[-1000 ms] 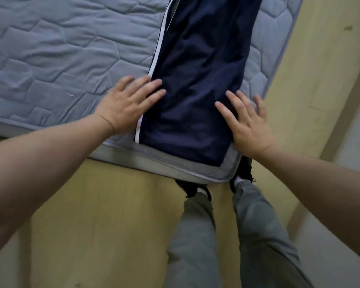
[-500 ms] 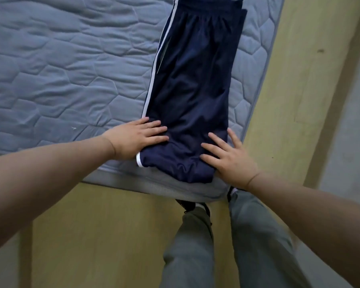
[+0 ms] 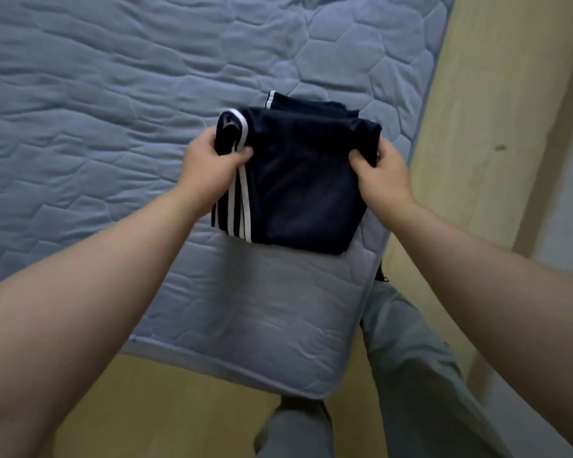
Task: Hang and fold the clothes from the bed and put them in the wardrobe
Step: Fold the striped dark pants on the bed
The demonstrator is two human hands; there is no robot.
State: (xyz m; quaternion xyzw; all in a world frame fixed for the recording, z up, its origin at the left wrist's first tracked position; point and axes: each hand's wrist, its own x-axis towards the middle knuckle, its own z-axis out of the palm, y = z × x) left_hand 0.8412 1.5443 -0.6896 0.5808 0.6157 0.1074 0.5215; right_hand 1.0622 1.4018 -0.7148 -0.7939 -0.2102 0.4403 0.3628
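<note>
Two hands are working this fold. Your left hand (image 3: pixel 212 163) is pinching the striped left corner of the navy garment (image 3: pixel 301 186) and your right hand (image 3: pixel 382 173) is gripping its plain right corner, both with fingers curled into the cloth. The hands are sitting well apart, one at each end of the lifted far edge.

The garment is lying as a compact bundle on the grey quilted mattress (image 3: pixel 113 127), near the corner closest to you, and a lower layer is peeking out beyond the top edge. The white stripes (image 3: pixel 242 206) are running along the left side, from your left hand down towards you, so the bundle's length is pointing away from your body while the edge you are holding is crossing it from left to right.

That is the relation to watch: the cloth is hanging between your hands and just ahead of them, with the near fold resting on the mattress. Neither hand is looking nearer than the other, so the coming move is probably calling for both to travel together, or the layers are likely to slide. The wardrobe is not showing.
</note>
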